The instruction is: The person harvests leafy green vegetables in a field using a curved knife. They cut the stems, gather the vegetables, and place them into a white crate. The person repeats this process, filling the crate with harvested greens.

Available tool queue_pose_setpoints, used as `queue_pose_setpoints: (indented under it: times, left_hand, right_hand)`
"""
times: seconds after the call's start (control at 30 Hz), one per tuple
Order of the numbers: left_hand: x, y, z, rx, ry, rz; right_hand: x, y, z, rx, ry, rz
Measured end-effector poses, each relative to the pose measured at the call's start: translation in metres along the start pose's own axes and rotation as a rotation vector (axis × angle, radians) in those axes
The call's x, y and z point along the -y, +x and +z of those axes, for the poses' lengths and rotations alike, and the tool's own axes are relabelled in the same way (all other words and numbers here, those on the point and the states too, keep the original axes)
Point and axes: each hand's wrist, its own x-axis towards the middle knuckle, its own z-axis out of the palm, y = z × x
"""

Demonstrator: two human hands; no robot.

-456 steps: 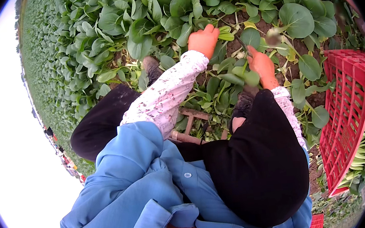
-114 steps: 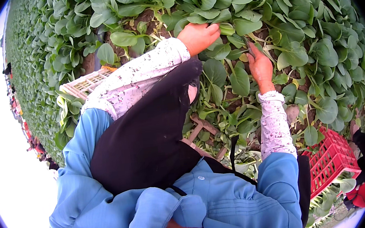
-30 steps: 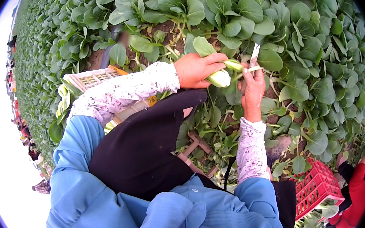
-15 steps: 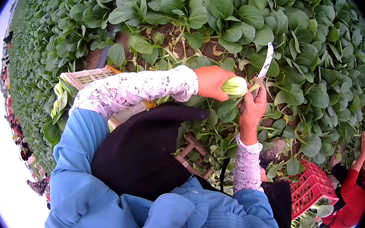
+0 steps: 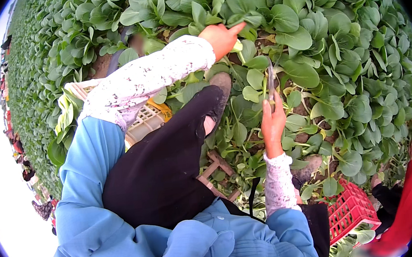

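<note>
My left hand (image 5: 220,40) is out over the leafy bed, its fingers curled and the index finger stretched among the leaves. Below the fingers shows the pale base of a bok choy (image 5: 237,46); the palm and most of that grip are hidden. My right hand (image 5: 274,124) grips a knife (image 5: 270,75) with its thin blade pointing away from me. A loose green stalk (image 5: 264,87) runs beside the blade, close to the thumb. Around both hands stand bok choy plants (image 5: 304,72) with broad dark green leaves.
A pale crate (image 5: 146,127) with a yellow part sits left of my knee, with cut greens (image 5: 68,109) by it. My shoe (image 5: 220,90) is among the plants, near a small wooden stool (image 5: 215,169). At the right are a red crate (image 5: 353,211) and a person in a red sleeve (image 5: 406,198).
My left hand has moved away and left, from beside the knife into the leaves. My right hand has drawn slightly nearer and left, and the blade has turned more upright. The co-worker's arm has shifted.
</note>
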Motion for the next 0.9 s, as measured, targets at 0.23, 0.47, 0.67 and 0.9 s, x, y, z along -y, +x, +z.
queue_pose_setpoints:
  times: [0.23, 0.47, 0.67, 0.9]
  left_hand:
    - [0.009, -0.025, 0.038, -0.089, -0.141, -0.027]
    - [0.006, -0.031, 0.046, -0.127, -0.123, 0.001]
    - [0.000, -0.030, 0.048, -0.066, -0.190, -0.119]
    - [0.013, -0.057, 0.051, -0.082, -0.200, -0.122]
  right_hand:
    - [-0.014, 0.081, 0.025, 0.032, -0.196, -0.201]
    - [-0.051, 0.139, 0.044, 0.229, -0.204, -0.128]
    - [-0.044, 0.142, 0.059, 0.282, -0.123, -0.076]
    - [-0.038, 0.079, 0.049, 0.286, -0.239, -0.019]
